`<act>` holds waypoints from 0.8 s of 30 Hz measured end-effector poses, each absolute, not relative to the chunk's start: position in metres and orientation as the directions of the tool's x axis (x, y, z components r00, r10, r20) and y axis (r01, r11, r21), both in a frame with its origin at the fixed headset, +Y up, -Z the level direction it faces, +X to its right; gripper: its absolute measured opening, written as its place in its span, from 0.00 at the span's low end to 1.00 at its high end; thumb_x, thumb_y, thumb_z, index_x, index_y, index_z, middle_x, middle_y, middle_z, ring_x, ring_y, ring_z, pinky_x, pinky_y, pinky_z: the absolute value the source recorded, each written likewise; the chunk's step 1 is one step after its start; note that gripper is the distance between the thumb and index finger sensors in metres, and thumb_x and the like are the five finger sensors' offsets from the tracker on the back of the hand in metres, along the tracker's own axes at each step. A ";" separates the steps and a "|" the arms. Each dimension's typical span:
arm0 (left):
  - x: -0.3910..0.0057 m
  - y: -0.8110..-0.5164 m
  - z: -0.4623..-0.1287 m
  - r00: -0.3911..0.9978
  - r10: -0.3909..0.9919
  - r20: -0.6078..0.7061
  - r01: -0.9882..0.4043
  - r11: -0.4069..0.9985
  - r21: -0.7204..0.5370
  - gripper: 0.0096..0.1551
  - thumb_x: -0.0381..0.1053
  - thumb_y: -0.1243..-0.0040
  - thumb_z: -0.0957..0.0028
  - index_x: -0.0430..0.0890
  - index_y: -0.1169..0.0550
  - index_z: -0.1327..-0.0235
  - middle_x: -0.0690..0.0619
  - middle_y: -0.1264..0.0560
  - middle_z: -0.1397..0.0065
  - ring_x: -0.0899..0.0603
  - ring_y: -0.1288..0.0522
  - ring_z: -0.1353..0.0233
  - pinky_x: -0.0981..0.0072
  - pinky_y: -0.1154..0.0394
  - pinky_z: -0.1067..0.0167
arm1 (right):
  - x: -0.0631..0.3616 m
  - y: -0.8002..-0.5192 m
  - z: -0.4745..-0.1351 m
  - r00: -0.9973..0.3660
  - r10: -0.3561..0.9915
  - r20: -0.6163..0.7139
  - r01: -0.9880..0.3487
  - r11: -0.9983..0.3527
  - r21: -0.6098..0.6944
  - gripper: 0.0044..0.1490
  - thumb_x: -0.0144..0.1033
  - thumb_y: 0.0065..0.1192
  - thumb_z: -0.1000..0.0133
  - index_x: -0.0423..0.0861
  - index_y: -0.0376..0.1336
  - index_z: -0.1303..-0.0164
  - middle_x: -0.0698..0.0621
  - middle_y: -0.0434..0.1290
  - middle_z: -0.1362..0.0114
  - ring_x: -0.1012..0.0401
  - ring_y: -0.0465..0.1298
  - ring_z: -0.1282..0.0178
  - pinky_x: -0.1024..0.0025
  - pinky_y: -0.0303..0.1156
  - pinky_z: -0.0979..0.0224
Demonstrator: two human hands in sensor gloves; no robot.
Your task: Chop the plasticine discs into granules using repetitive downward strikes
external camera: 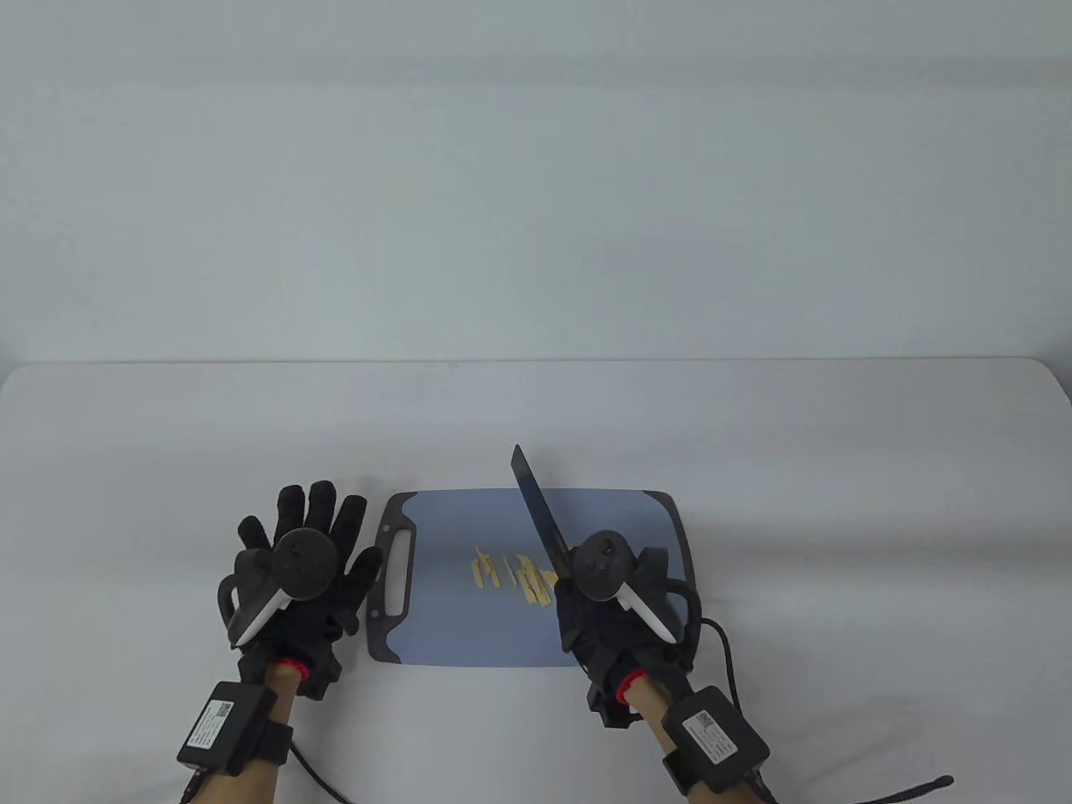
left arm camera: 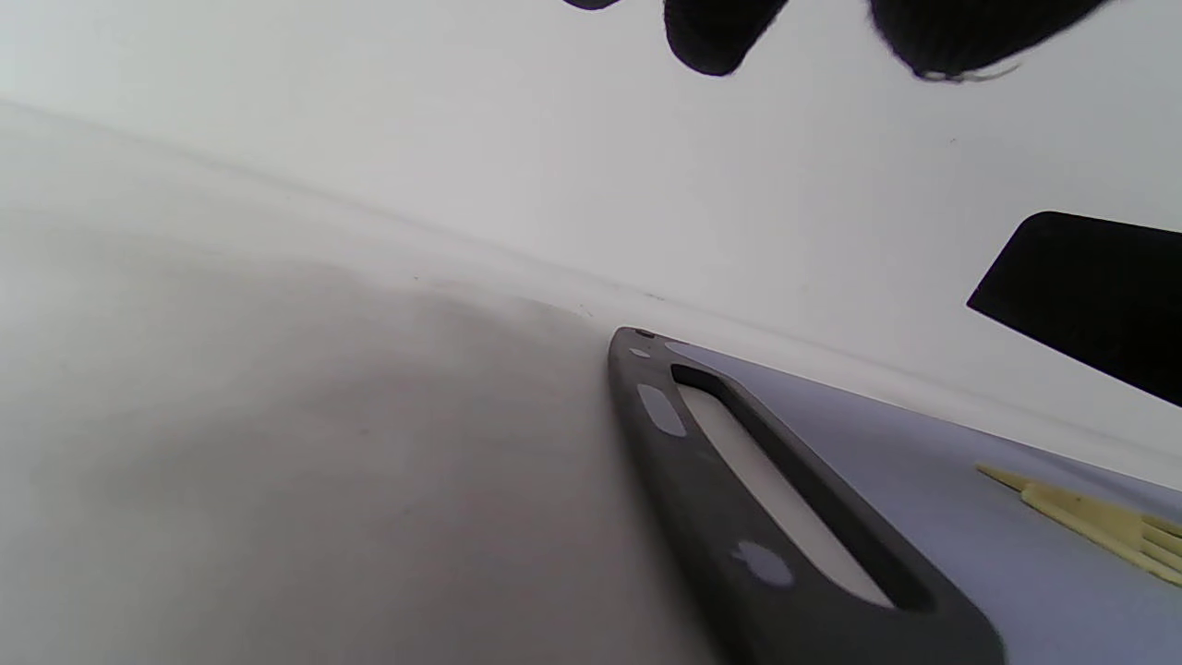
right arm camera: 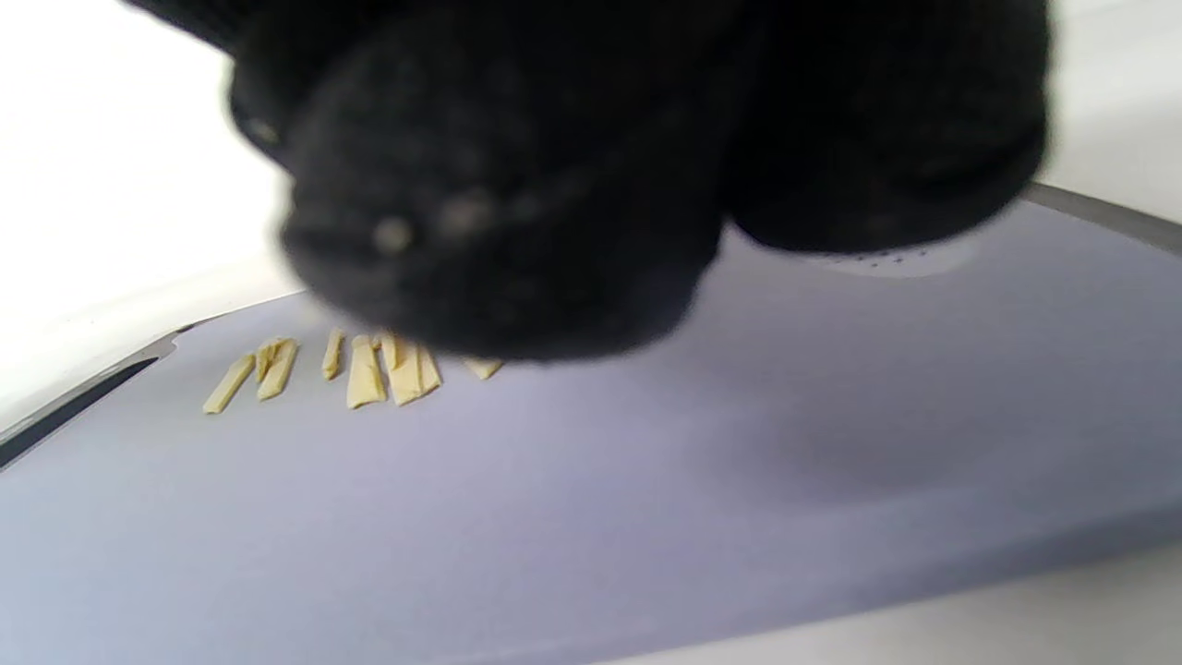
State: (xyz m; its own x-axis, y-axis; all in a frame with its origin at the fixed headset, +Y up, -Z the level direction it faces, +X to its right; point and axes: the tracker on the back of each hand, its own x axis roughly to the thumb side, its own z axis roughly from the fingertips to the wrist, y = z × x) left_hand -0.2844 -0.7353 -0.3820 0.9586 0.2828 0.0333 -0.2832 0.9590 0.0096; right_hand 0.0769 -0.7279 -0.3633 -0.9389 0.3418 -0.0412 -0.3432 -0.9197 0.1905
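Observation:
Several pale yellow plasticine strips (external camera: 512,578) lie side by side in the middle of the blue cutting board (external camera: 469,620). They also show in the right wrist view (right arm camera: 369,374) and at the right edge of the left wrist view (left arm camera: 1099,522). My right hand (external camera: 607,603) grips the handle of a black-bladed knife (external camera: 540,515). The blade points up and away over the board, above the strips. My left hand (external camera: 301,569) rests flat on the table with fingers spread, just left of the board's handle (external camera: 398,574), holding nothing.
The board has a dark grey rim with a slotted handle (left arm camera: 776,499) on its left side. The white table (external camera: 754,435) extends behind and to both sides. Cables run from my right wrist along the table's front right.

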 end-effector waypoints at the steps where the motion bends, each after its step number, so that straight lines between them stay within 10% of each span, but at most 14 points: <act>1: -0.284 -0.735 -0.382 0.960 0.279 0.034 -0.280 0.960 0.009 0.46 0.79 0.55 0.56 0.70 0.42 0.20 0.61 0.55 0.11 0.41 0.62 0.09 0.25 0.67 0.25 | 0.077 -0.731 -0.362 -0.943 0.331 -0.044 -0.333 -0.922 0.199 0.32 0.57 0.53 0.47 0.57 0.60 0.33 0.65 0.82 0.65 0.69 0.86 0.80 0.61 0.85 0.66; 24: -0.282 -0.736 -0.381 0.961 0.274 0.041 -0.274 0.962 0.011 0.46 0.80 0.55 0.56 0.70 0.42 0.20 0.61 0.55 0.11 0.41 0.61 0.09 0.25 0.66 0.25 | 0.065 -0.750 -0.369 -0.954 0.300 -0.018 -0.297 -0.932 0.210 0.32 0.57 0.53 0.48 0.57 0.60 0.34 0.65 0.82 0.65 0.69 0.86 0.79 0.61 0.85 0.65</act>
State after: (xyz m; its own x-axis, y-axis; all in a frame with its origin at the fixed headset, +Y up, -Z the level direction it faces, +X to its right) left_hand -0.2824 -0.7363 -0.3809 0.9609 0.2739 0.0408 -0.2745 0.9615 0.0105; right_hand 0.0650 -0.7501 -0.3691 -0.9539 0.2996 -0.0180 -0.2965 -0.9315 0.2105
